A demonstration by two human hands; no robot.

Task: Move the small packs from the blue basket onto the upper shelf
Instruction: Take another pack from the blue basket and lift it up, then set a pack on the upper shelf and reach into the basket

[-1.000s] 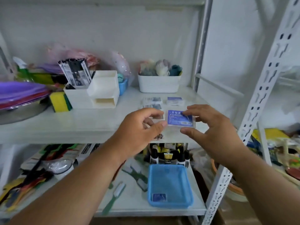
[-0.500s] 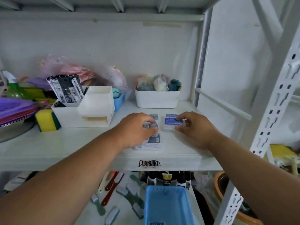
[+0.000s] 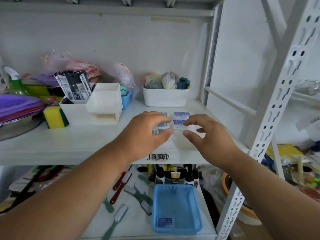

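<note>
One small pack (image 3: 165,222) lies flat in the near left corner of the blue basket (image 3: 176,207), which sits on the lower shelf (image 3: 138,220) among brushes and tubes; judging by that, one trip at least remains. Several more packs (image 3: 180,118) lie flat on the upper shelf (image 3: 78,142), lined up close together in rows in front of the white tub (image 3: 165,97), and that neat grid looks deliberate: laid side by side with labels up, the packs take little room and stay readable. Both hands hover over this cluster. The person's left hand (image 3: 147,134) is arched with relaxed fingers above the left column, hiding part of it, and seems to hold nothing; whether its fingertips touch a pack beneath cannot be told. The right hand (image 3: 206,134) is spread, thumb and forefinger apart, just beside the nearest pack on the right, and it grips nothing either. Such a loose, open pose on both sides suits squaring up or letting go of packs rather than carrying one. To the left stand a white organiser (image 3: 97,108) with dark sachets, a yellow sponge (image 3: 54,116) and purple plates (image 3: 15,108), well apart from the packs, so the front middle of the shelf offers the free patch where the rows are being built.
</note>
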